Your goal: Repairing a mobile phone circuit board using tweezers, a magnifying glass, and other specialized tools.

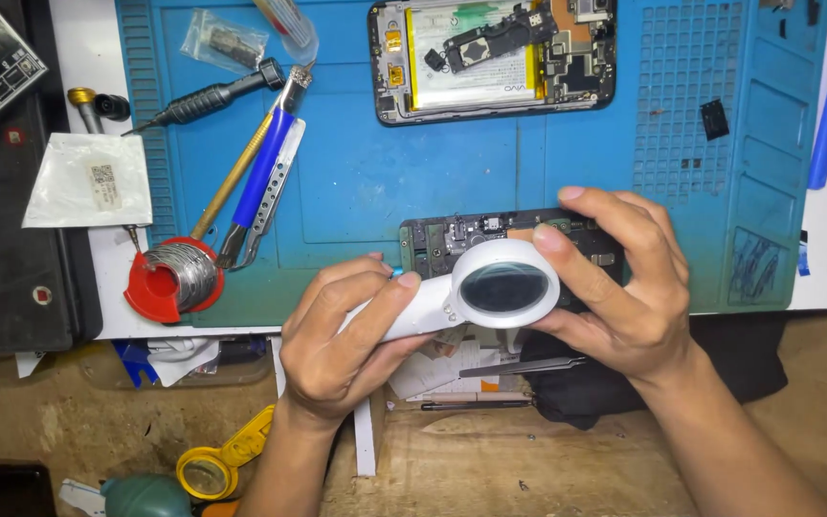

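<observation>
Near the front edge of the blue repair mat, the left hand closes round the light, smooth white plastic magnifier's handle, the safest grip, while the right hand pinches its breakable lens rim above a dark phone circuit board.

Count on inspection: two hands, left hand and right hand. Two magnifiers: one white magnifier, one yellow magnifier. One opened phone. One circuit board. One solder spool. One black screwdriver. Two small plastic bags. One blue work mat.
</observation>
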